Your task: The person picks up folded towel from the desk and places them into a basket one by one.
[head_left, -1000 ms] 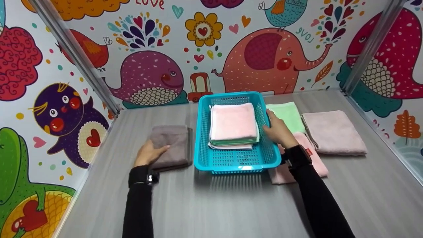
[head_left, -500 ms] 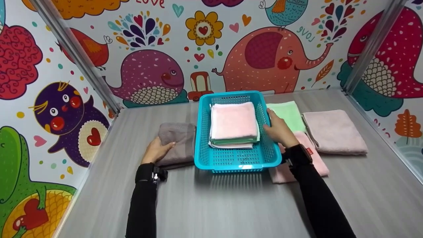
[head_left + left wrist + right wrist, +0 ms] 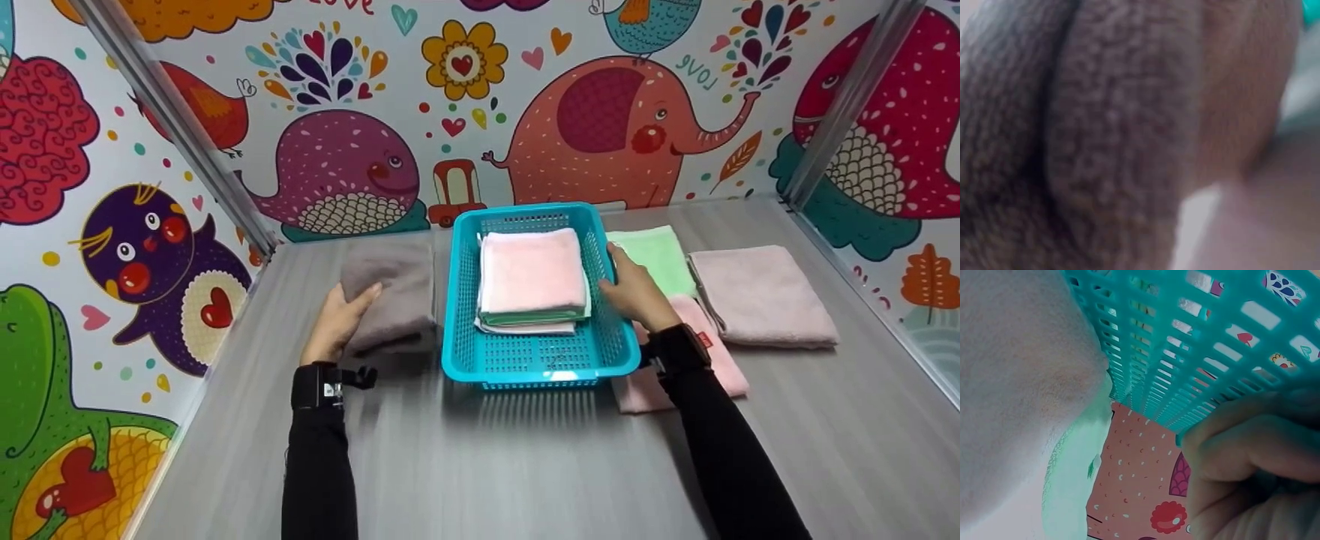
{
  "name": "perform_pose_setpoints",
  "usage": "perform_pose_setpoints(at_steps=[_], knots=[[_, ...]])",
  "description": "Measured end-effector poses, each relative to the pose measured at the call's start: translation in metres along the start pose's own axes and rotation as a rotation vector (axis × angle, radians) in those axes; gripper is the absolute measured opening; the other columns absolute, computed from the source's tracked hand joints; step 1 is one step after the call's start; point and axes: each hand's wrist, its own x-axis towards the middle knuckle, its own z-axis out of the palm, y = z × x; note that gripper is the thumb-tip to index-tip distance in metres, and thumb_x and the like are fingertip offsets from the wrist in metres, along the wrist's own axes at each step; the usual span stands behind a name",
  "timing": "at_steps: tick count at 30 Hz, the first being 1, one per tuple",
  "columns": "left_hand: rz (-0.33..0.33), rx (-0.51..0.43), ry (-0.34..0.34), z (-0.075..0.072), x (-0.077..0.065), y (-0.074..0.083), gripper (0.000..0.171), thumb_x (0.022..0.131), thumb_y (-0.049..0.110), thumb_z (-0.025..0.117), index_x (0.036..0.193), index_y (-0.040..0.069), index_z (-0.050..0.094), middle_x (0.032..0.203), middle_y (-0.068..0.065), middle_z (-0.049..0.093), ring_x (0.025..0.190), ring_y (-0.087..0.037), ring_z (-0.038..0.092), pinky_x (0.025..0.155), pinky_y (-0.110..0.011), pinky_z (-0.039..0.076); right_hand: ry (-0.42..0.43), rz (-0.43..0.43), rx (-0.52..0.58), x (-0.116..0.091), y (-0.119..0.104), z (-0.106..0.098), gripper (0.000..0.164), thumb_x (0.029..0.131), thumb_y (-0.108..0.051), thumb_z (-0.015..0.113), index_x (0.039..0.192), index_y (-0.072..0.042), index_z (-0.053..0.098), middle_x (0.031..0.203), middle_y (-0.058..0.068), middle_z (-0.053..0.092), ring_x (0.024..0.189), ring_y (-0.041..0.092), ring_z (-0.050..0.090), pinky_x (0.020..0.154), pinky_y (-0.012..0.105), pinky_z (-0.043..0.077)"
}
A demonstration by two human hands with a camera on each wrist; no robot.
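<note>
My left hand (image 3: pixel 335 319) grips a folded grey-brown towel (image 3: pixel 401 289) by its left side, thumb on top and the other fingers hidden beneath. The towel is tilted, its near edge over a shadow, left of the turquoise plastic basket (image 3: pixel 540 367). In the left wrist view the towel's thick folds (image 3: pixel 1123 124) fill much of the picture. My right hand (image 3: pixel 637 292) holds the basket's right side, and its curled fingers (image 3: pixel 1252 444) show against the perforated wall in the right wrist view. Inside the basket lies a stack of small folded towels (image 3: pixel 531 274), pink on top, with green and white edges below.
Right of the basket lie a light green towel (image 3: pixel 654 259), a pink towel (image 3: pixel 712 360) with a red tag, partly under my right wrist, and a larger pale pink folded towel (image 3: pixel 765 296). Printed cartoon walls (image 3: pixel 465 135) enclose the grey table (image 3: pixel 525 472) at the back and sides.
The grey-brown towel first slid right to the basket's side with my left hand. It has since moved back left and farther from me, and now tilts. My right hand stays on the basket.
</note>
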Motion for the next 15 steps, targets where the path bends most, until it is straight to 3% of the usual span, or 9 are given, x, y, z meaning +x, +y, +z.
perform_pose_setpoints(at_steps=[2, 4, 15], knots=[[0.051, -0.061, 0.03, 0.002, 0.0, 0.009, 0.072, 0.101, 0.036, 0.068, 0.157, 0.002, 0.038, 0.156, -0.018, 0.046, 0.141, -0.028, 0.046, 0.119, -0.041, 0.035, 0.002, -0.004, 0.003, 0.0, 0.0, 0.0, 0.071, 0.105, -0.011, 0.048, 0.165, 0.0, 0.012, 0.16, 0.034, 0.034, 0.144, 0.052, 0.041, 0.111, 0.069, 0.037], [0.081, -0.083, 0.058, 0.004, -0.002, 0.018, 0.066, 0.101, 0.035, 0.068, 0.153, 0.003, 0.043, 0.149, -0.016, 0.052, 0.131, -0.025, 0.052, 0.113, -0.037, 0.04, 0.0, -0.01, 0.008, 0.0, 0.0, 0.001, 0.072, 0.105, -0.011, 0.049, 0.165, 0.0, 0.012, 0.16, 0.035, 0.035, 0.144, 0.052, 0.042, 0.111, 0.069, 0.038], [0.218, -0.197, 0.05, 0.017, -0.016, 0.056, 0.059, 0.102, 0.032, 0.066, 0.151, 0.006, 0.044, 0.139, -0.012, 0.057, 0.119, -0.022, 0.059, 0.1, -0.032, 0.049, 0.003, -0.003, 0.013, -0.002, 0.0, -0.004, 0.072, 0.106, -0.013, 0.052, 0.165, -0.001, 0.014, 0.159, 0.035, 0.036, 0.142, 0.052, 0.044, 0.11, 0.068, 0.04]])
